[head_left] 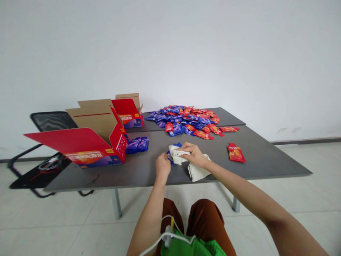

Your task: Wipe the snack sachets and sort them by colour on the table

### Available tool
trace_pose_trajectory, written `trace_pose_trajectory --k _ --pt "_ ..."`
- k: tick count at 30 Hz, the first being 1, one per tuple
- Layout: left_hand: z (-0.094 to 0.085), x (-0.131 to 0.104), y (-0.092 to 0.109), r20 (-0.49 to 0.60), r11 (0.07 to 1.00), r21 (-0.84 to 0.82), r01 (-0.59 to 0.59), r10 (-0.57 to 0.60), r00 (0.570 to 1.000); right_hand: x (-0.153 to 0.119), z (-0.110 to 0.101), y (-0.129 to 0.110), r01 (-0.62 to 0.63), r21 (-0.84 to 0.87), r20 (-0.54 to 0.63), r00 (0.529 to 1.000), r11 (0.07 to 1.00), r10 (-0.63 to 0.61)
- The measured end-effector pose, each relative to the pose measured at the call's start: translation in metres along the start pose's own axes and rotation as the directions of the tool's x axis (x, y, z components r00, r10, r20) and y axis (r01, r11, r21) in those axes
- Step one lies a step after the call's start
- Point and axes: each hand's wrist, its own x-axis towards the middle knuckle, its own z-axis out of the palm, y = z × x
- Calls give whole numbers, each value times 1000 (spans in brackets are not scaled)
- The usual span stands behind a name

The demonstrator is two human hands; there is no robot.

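A blue pouch (177, 145) is on the dark table in front of me, mostly covered by a white cloth (198, 172). My right hand (194, 155) grips a bunched part of the cloth and presses it onto the pouch, while the rest of the cloth trails over the tabletop. At the pouch's left edge, my left hand (163, 164) is closed with its fingers pinching the pouch. To the left lie a few blue pouches (137, 145) side by side, close to an open box. A single red pouch (236, 153) lies apart on the right.
Open red and blue cardboard boxes (93, 147) stand along the table's left side, flaps up. A heap of blue and red pouches (186, 119) covers the far middle of the table (266, 160). Behind the left end is a black mesh chair (53, 121). A white cable (157, 241) crosses my lap.
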Motion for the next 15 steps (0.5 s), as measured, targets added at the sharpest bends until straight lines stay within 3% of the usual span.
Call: trace_pose_trajectory --k 2,4,7,9,12,13,15 --pt "-2 4 -8 190 940 -287 185 -133 973 -3 20 -3 23 -113 73 997 993 -15" --pt "-2 6 -13 354 839 -426 338 -189 916 -6 38 0 6 -275 154 987 962 38" --pt "0 4 -18 408 769 -485 416 -222 886 -7 45 10 -128 -508 173 954 852 246" --pt "1 2 -18 408 749 -492 445 -253 877 -4 34 20 -282 -631 74 905 723 418" --pt "3 2 -15 361 739 -491 461 -309 880 4 0 34 -475 -718 -91 789 509 608" --pt "2 3 -14 353 729 -491 477 -334 874 6 -12 36 -498 -727 -112 764 472 635" --pt "0 7 -13 377 679 -527 511 -352 856 8 -29 32 -488 -728 -94 767 482 635"
